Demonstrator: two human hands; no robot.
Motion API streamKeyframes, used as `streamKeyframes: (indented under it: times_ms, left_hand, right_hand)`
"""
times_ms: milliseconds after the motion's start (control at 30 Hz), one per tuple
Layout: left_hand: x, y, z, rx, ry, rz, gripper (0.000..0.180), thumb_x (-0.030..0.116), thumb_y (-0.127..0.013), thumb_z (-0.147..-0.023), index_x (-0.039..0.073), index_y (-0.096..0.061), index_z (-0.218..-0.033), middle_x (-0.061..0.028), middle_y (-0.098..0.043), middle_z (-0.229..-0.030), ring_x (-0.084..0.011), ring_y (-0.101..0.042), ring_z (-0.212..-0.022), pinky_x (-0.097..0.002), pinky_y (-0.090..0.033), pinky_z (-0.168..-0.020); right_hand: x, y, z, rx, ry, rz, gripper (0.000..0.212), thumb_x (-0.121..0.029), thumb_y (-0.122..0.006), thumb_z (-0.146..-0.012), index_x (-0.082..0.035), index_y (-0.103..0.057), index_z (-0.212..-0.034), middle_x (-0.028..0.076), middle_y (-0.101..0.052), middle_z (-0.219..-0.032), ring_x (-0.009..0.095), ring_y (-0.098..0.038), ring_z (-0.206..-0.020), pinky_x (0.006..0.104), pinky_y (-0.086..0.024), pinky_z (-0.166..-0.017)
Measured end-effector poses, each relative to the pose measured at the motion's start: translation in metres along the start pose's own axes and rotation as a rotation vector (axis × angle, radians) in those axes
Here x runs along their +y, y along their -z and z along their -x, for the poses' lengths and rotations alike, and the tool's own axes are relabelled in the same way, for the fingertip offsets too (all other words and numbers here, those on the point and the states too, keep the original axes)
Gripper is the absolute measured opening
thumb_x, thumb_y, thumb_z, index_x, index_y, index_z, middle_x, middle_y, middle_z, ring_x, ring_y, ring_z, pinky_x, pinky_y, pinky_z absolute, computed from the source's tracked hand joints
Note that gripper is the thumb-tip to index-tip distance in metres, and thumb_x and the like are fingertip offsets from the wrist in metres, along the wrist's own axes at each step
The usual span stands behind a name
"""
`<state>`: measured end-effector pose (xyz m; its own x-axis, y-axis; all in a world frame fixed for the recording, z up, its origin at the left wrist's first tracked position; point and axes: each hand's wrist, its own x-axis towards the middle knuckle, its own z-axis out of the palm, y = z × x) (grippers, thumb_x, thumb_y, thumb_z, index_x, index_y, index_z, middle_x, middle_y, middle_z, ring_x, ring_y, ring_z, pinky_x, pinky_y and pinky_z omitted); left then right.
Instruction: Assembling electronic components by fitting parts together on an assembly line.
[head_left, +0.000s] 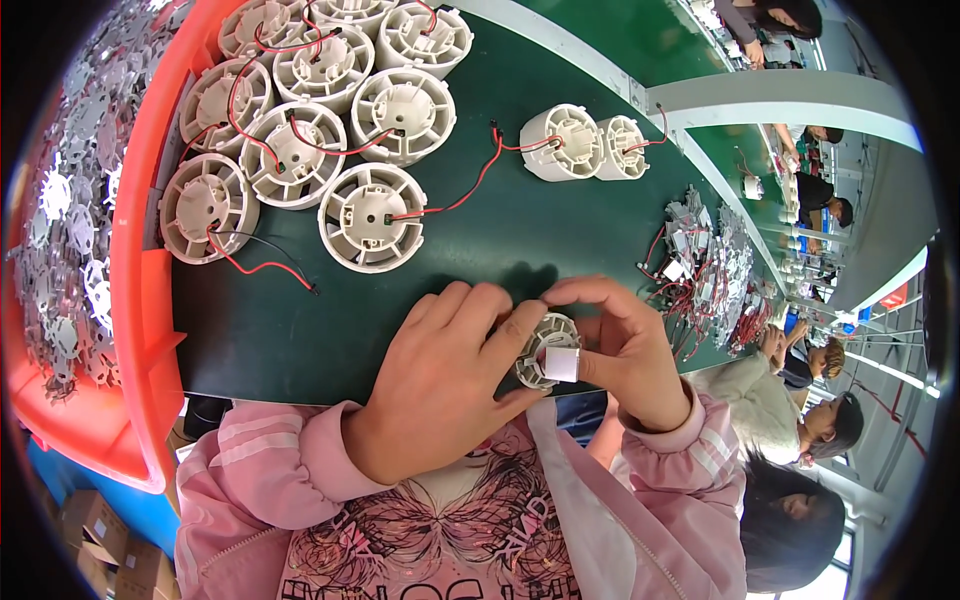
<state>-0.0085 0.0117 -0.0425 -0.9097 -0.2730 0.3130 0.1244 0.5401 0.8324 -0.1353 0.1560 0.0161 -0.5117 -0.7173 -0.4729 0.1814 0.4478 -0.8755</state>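
Between my two hands, close to the table's near edge, is a small round plastic housing [533, 372] with a slotted rim. My left hand [430, 375] grips it from the left, its thumb near the lower rim and its forefinger over the upper rim. From the other side my right hand [630, 345] closes on it, with the forefinger curled to the far rim. The right thumb presses a small white square piece [562, 364] at the housing's face. My fingers hide part of the housing.
Several cream round housings [372, 218] with red and black wires stand at the left. Two more housings [563, 143] sit farther back. A pile of wired metal plates [700, 250] lies right. An orange bin [140, 250] holds metal plates. Co-workers [800, 415] sit along the right.
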Motion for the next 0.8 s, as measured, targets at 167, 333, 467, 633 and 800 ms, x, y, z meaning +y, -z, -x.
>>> streamKeyframes:
  times_ms: [167,333,467,633,800]
  left_hand:
    - [-0.001,0.004,0.001,-0.07,0.005,-0.01,0.066,0.023,-0.08,-0.056,0.001,-0.057,-0.114,-0.0052,-0.048,-0.082,-0.0227,-0.049,-0.078,-0.0349,-0.039,-0.069]
    - [0.002,0.005,-0.001,-0.126,0.009,-0.03,0.065,0.022,-0.08,-0.056,0.001,-0.057,-0.113,-0.0045,-0.047,-0.08,-0.0221,-0.049,-0.078,-0.0348,-0.039,-0.068]
    - [0.004,0.006,-0.005,-0.114,-0.026,-0.073,0.063,0.021,-0.08,-0.056,0.001,-0.058,-0.111,-0.0056,-0.048,-0.08,-0.0236,-0.05,-0.078,-0.0355,-0.039,-0.068]
    - [0.004,0.012,-0.005,-0.098,-0.02,-0.007,0.045,0.017,-0.073,-0.068,-0.003,-0.06,-0.107,-0.0095,-0.051,-0.078,-0.0271,-0.05,-0.075,-0.0374,-0.039,-0.068]
    - [0.011,0.009,-0.002,-0.042,0.031,0.028,0.03,0.01,-0.063,-0.08,-0.007,-0.061,-0.105,-0.0131,-0.054,-0.075,-0.0294,-0.049,-0.073,-0.0385,-0.04,-0.069]
  right_hand:
    - [-0.014,-0.004,-0.003,-0.057,-0.209,-0.139,0.042,0.01,-0.064,-0.078,0.002,-0.054,-0.118,0.02,-0.052,-0.129,0.018,-0.066,-0.081,0.0171,-0.05,-0.046]
    - [0.015,-0.008,0.002,-0.005,-0.005,-0.22,0.039,0.009,-0.063,-0.078,0.002,-0.055,-0.116,0.024,-0.049,-0.132,0.019,-0.067,-0.08,0.0184,-0.051,-0.044]
    - [0.02,-0.008,-0.003,0.01,0.06,-0.312,0.035,0.006,-0.062,-0.08,0.003,-0.056,-0.115,0.025,-0.049,-0.131,0.019,-0.067,-0.079,0.02,-0.053,-0.045]
    - [0.02,-0.012,0.005,0.011,-0.037,-0.359,0.04,0.001,-0.06,-0.083,0.003,-0.054,-0.122,0.024,-0.051,-0.13,0.019,-0.067,-0.075,0.0225,-0.053,-0.046]
    - [0.023,-0.011,0.017,0.016,-0.077,-0.413,0.044,-0.008,-0.053,-0.091,0.001,-0.046,-0.133,0.019,-0.059,-0.119,0.019,-0.067,-0.07,0.0239,-0.054,-0.048]
